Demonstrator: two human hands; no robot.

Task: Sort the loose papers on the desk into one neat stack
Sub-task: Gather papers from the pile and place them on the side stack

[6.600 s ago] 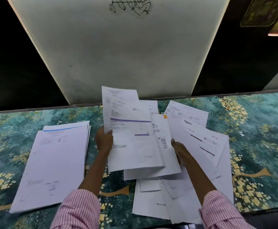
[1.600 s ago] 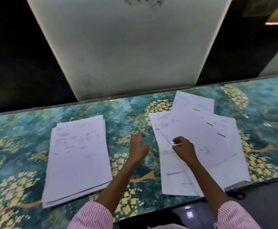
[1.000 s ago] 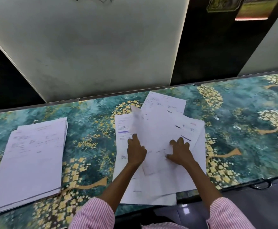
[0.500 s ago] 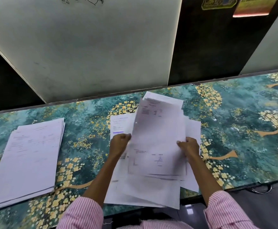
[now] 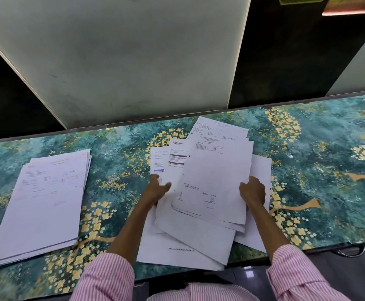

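The left hand grips the left edge of the papers and the right hand grips their right edge, at 5 o'clock on the table. The sheets are fanned and crooked, and some overhang the near edge. Lifted like this, lower ones could slip out and fall short of the stack at 8 o'clock.

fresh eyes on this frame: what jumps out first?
First, the messy fan of loose papers at desk centre, its side edges in the grip of the left hand and right hand, with a Rakuten-headed sheet peeking out on its left. Then the squared-up neat stack, lying apart at far left. Under it all is the loud teal desk cover with yellow blossoms.
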